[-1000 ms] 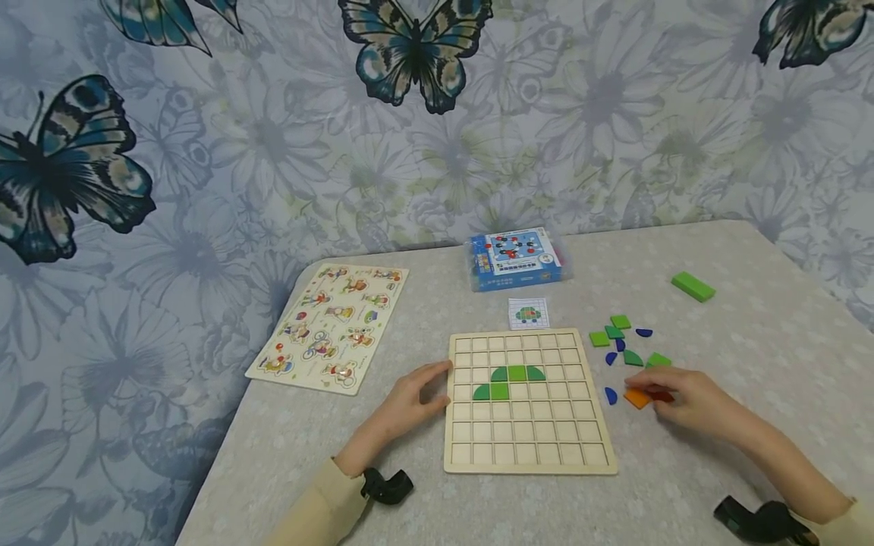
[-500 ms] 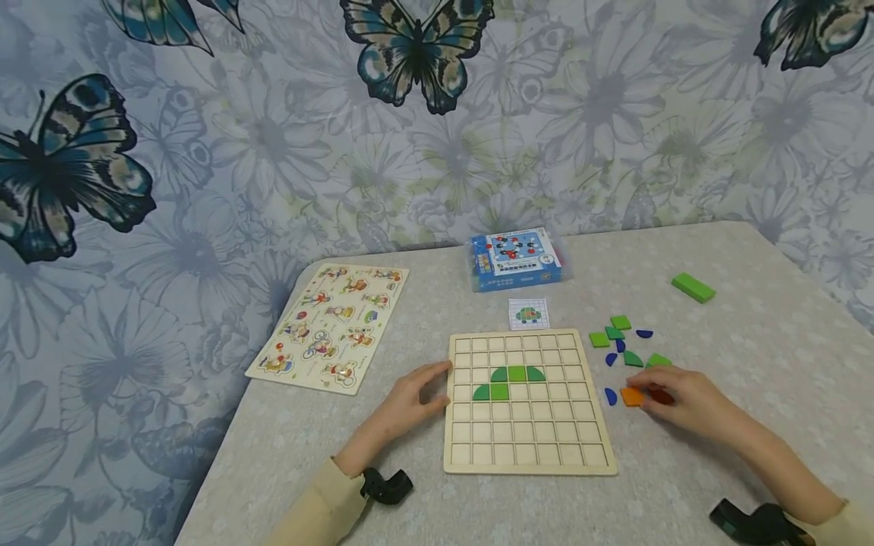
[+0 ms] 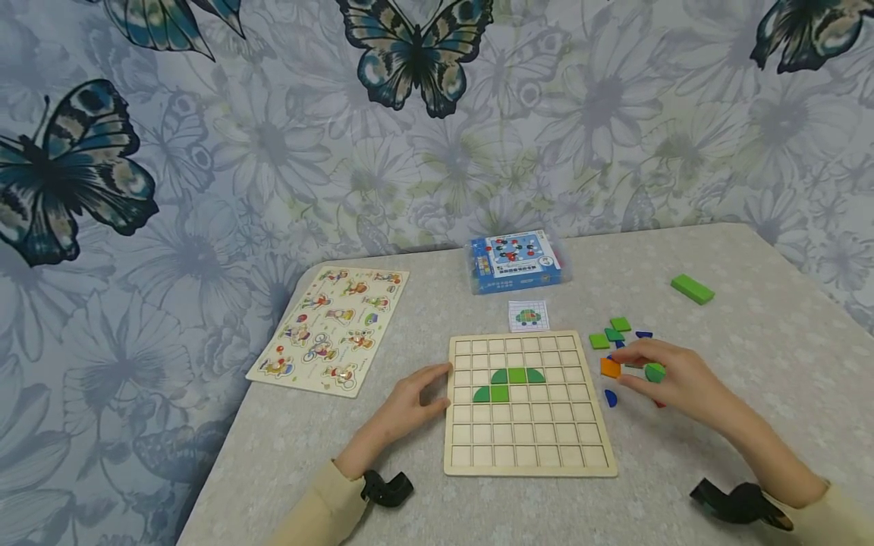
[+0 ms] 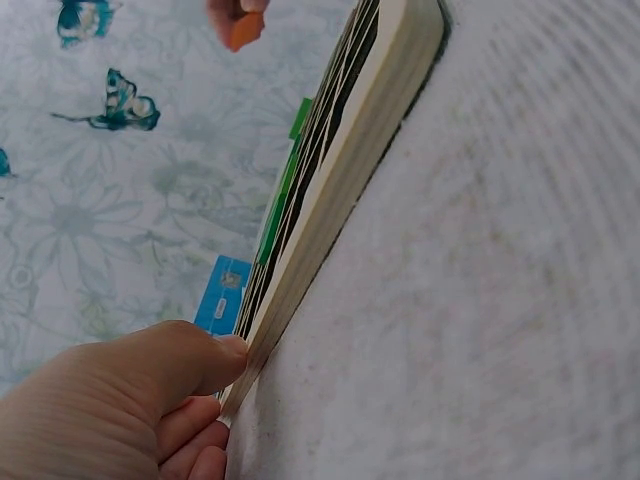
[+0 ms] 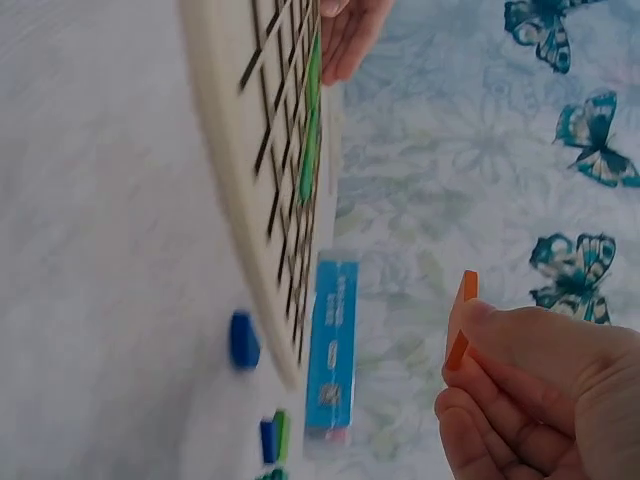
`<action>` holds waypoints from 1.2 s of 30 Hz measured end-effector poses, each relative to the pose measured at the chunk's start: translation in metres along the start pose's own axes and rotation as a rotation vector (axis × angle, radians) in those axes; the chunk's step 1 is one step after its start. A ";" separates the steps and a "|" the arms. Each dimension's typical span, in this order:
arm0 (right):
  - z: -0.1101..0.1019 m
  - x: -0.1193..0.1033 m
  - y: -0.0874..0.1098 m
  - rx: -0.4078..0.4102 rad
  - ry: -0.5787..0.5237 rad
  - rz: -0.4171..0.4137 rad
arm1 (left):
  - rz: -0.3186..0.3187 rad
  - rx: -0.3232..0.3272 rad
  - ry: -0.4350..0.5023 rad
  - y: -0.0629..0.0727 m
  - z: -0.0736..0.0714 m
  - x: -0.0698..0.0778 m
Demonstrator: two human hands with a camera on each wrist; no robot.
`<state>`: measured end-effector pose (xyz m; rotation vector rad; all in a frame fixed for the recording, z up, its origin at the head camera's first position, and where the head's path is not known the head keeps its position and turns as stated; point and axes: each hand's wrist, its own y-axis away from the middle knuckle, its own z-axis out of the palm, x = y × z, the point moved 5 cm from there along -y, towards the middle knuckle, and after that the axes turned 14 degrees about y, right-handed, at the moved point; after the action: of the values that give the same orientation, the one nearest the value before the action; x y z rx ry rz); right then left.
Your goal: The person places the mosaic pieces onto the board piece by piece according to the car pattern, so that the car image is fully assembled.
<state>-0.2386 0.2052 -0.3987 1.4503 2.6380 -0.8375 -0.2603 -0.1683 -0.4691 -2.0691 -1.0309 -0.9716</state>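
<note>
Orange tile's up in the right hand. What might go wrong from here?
The right hand pinches the orange tile with much of it jutting out, so it might slip. In the head view that hand overlaps the loose pieces and may knock some. The left hand touches the left edge of the board; a push there could shift it and the green tiles.

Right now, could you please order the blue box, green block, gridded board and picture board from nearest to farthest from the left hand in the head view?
1. Gridded board, touching the left hand, on its right.
2. Picture board, to the hand's left.
3. Blue box, farther back and to the right.
4. Green block, far over to the right.
</note>
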 end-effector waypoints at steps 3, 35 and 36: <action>0.004 -0.011 -0.011 -0.024 -0.052 0.015 | -0.003 -0.003 -0.003 0.001 0.000 0.000; 0.091 -0.069 -0.048 -0.204 -0.247 -0.077 | 0.002 -0.003 -0.014 -0.002 -0.001 -0.002; 0.092 -0.068 -0.048 -0.203 -0.246 -0.076 | 0.002 -0.002 -0.016 -0.002 -0.001 -0.002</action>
<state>-0.2587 0.0891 -0.4384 1.1275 2.5201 -0.6791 -0.2626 -0.1687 -0.4699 -2.0825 -1.0360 -0.9563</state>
